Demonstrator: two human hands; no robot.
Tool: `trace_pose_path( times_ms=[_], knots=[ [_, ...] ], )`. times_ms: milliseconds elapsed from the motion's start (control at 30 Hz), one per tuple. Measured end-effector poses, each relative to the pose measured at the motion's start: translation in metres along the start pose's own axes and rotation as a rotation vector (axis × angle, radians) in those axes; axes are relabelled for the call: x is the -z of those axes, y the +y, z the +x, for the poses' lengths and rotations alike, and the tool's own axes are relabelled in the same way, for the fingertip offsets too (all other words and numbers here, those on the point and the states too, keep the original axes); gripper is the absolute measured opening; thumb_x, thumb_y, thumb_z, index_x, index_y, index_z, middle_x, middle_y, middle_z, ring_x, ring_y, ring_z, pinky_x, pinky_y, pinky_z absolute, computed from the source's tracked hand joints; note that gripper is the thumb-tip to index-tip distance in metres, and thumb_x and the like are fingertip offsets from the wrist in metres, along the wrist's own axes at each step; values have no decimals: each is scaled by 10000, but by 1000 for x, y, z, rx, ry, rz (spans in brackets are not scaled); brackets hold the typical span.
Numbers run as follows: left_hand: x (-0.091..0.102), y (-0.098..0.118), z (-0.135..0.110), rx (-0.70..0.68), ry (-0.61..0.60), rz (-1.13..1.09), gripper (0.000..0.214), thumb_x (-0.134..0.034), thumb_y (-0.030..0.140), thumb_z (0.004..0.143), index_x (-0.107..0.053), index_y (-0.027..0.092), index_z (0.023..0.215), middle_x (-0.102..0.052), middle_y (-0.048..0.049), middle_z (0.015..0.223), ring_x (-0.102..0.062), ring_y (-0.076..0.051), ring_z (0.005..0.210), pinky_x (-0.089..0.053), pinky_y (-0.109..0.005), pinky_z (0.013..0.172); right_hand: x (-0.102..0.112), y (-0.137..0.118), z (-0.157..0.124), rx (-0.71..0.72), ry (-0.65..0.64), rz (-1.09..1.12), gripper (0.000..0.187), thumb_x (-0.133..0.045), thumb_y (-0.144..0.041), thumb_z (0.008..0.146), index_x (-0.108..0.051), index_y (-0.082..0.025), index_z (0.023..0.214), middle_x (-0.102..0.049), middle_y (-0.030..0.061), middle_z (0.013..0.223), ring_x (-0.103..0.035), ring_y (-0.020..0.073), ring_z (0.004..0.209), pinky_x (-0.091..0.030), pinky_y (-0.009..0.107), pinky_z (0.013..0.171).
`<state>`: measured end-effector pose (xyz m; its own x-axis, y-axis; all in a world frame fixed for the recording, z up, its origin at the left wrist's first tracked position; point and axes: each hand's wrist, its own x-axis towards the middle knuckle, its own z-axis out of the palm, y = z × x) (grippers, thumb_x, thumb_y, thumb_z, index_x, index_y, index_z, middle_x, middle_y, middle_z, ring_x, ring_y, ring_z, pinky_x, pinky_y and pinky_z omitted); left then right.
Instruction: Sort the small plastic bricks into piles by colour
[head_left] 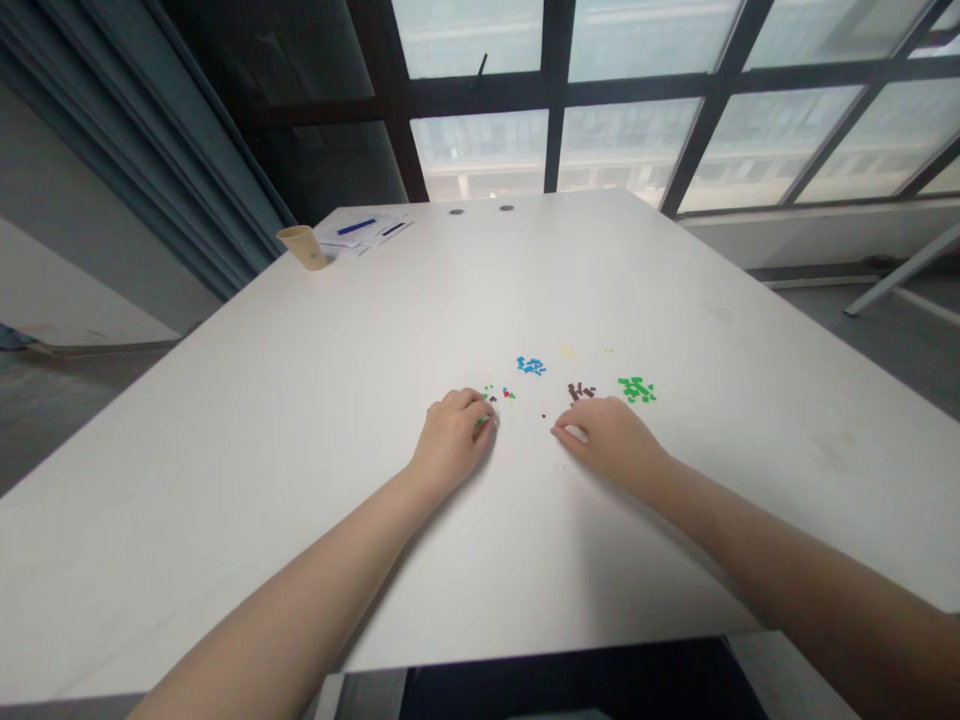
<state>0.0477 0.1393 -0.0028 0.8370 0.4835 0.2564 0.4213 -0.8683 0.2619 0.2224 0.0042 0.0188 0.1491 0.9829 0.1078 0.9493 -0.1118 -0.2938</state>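
Pinching a tiny green piece (481, 424) with my left hand (452, 440); my right hand (606, 440) rests open, brown pieces (580, 392) at twelve o'clock: light, best taken by edges.

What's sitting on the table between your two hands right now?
In the head view, one small dark piece lies on the white table between the left hand and the right hand.

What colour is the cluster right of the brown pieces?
Green; the cluster shows best in the head view.
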Motion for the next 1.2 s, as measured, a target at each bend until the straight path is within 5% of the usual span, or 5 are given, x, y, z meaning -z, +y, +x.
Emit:
trace_pose_path(
  times_ms=[300, 467, 600, 800, 1200],
  knots=[
    [-2, 4, 2, -16, -14, -32, 156, -513, 172, 792, -663, 210, 767, -607, -52, 906, -529, -203, 838, -411, -358, 735, -15, -8, -20, 139, -12, 222, 184, -507, -226, 807, -678, -176, 761, -658, 30, 728, -569, 135, 708, -380, 260, 687],
    [4, 18, 2, 24, -50, -474, 151, -476, 212, 826, -622, 190, 796, -593, -45, 887, -516, -171, 861, -395, -325, 795, -13, -2, -18, 226, 104, 240, 143, -537, -233, 807, -670, -189, 778, -620, 18, 684, -536, 128, 685, -360, 252, 673],
    [4, 32, -6, 290, -236, -966, 184, -527, 321, 794, -603, 159, 751, -565, -17, 732, -488, -118, 670, -384, -234, 620, -11, -3, -18, 304, 304, 239, 118, -562, -258, 803, -667, -206, 816, -565, 9, 637, -493, 130, 665, -334, 256, 658],
    [1, 41, -13, 666, -463, -1598, 295, -652, 382, 699, -529, 119, 645, -402, 47, 559, -249, -21, 433, -142, -176, 392, -14, -13, -21, 324, 428, 253, 121, -577, -271, 798, -677, -219, 841, -529, -2, 607, -449, 125, 630, -308, 266, 645],
    [-4, 40, -14, 725, -539, -1683, 319, -709, 360, 647, -525, 105, 593, -411, 35, 541, -284, -15, 426, -158, -160, 377, -16, -21, -23, 290, 433, 271, 136, -558, -217, 784, -660, -192, 698, -522, -10, 550, -449, 116, 593, -301, 261, 625]
  ],
)
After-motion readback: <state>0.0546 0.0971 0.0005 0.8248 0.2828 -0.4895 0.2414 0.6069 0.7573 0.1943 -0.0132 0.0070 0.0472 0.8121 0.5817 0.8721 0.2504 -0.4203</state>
